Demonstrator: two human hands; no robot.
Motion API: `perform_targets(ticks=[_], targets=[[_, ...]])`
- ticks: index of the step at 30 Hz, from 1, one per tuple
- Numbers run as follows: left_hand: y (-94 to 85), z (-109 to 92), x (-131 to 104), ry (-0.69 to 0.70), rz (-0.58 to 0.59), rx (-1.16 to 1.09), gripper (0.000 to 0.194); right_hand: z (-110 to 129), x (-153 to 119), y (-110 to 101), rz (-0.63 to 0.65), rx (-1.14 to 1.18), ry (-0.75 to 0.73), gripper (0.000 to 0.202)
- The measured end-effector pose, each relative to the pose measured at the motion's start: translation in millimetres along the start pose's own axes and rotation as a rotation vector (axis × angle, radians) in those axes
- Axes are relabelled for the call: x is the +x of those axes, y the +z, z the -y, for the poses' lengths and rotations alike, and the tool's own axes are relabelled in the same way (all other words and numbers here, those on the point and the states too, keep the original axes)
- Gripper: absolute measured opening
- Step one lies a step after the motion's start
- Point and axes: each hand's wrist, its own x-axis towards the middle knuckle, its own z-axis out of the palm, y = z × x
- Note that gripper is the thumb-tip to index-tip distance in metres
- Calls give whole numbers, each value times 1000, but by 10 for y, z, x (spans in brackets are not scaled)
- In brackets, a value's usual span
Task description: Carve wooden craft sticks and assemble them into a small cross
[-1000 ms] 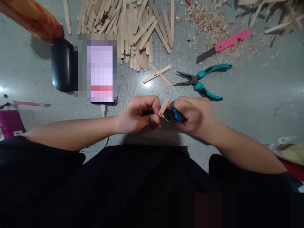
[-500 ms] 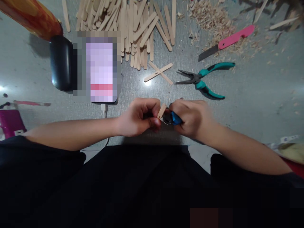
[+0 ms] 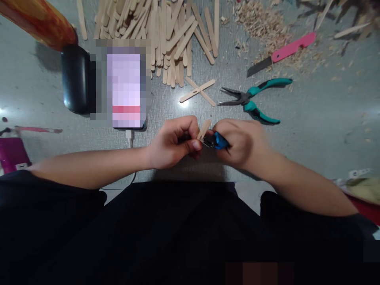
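Note:
My left hand (image 3: 179,140) pinches a wooden craft stick (image 3: 204,129) between thumb and fingers, its rounded end tilted up to the right. My right hand (image 3: 242,142) is wrapped round a blue-handled utility knife (image 3: 219,141). The knife's short blade meets the stick close to my left thumb; whether it has cut in is too small to tell. Above my hands, two craft sticks (image 3: 197,91) lie crossed on the table, one with a small slot in it. Pliers with teal handles (image 3: 247,99) lie spread to the right of them.
A heap of craft sticks (image 3: 169,43) covers the back middle. Wood shavings (image 3: 264,23) and a pink-handled saw blade (image 3: 282,55) lie at the back right. On the left are a blurred-out phone (image 3: 126,91) on a cable, a black rounded case (image 3: 76,79) and an orange cylinder (image 3: 44,21).
My left hand and the stick have shifted slightly upward, and more of the stick shows. The knife has turned a little in my right hand. Things on the table stay put.

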Motion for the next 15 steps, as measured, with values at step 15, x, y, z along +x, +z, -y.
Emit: perform_targets(ticks=[15], targets=[[-3,-21,-4,-139,37,-189,39,-85,-20,-21,-8,39,-58,7]])
